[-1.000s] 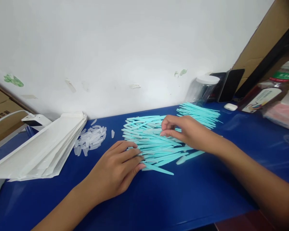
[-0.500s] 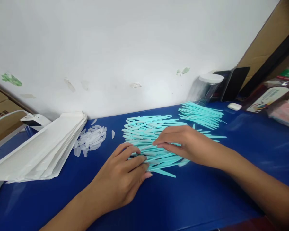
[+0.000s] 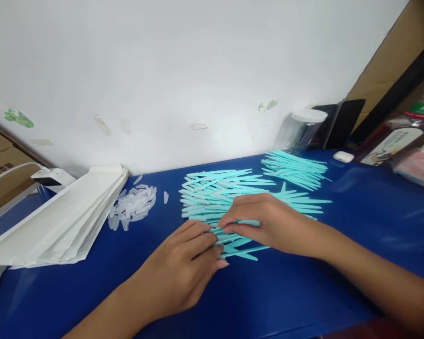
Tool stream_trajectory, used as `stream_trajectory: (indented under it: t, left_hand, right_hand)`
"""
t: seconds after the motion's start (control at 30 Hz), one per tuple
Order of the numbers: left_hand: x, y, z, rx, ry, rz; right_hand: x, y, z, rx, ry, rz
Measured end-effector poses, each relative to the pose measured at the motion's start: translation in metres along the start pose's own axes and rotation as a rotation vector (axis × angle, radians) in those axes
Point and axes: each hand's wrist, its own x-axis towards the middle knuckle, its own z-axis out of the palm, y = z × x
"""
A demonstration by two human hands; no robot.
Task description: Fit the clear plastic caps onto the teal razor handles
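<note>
A spread pile of thin turquoise sticks with tapered ends, some with pale translucent tips, lies on the blue table. My left hand is curled round the ends of several sticks at the pile's near left side, its thumb underneath. My right hand reaches over the pile from the right. Its thumb and fingers are pinched together close to my left fingertips; what lies between them is too small to make out. Left of the pile is a heap of small translucent caps, with one loose cap beside it.
A smaller bundle of turquoise sticks lies at the back right, before a clear jar with a white lid. White paper sleeves fan out at left. A phone, a white case and a bottle stand at right.
My right hand has shifted slightly left and down over the pile, closer to my left fingers. My left hand has moved a little right and down, still curled round the sticks.
</note>
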Motion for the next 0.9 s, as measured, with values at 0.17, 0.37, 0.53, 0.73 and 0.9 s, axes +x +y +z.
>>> stream_trajectory:
  t: [0.17, 0.37, 0.53, 0.73, 0.9]
  left_hand:
    - [-0.001, -0.001, -0.003, 0.022, 0.028, 0.025]
    - [-0.002, 0.001, -0.005, 0.019, 0.046, 0.052]
    - [-0.002, 0.003, -0.002, 0.042, 0.057, 0.062]
    - [-0.004, 0.002, -0.003, 0.045, 0.035, 0.034]
    - [-0.004, 0.0, -0.003, 0.054, 0.024, 0.009]
  right_hand:
    - [0.0, 0.013, -0.025, -0.056, 0.121, 0.162]
    - [-0.002, 0.038, -0.042, -0.279, 0.019, 0.342]
    - [-0.002, 0.044, -0.031, -0.26, -0.071, 0.375]
    - [-0.001, 0.041, -0.028, -0.226, -0.037, 0.309]
    - [0.0, 0.025, -0.033, -0.107, -0.015, 0.208]
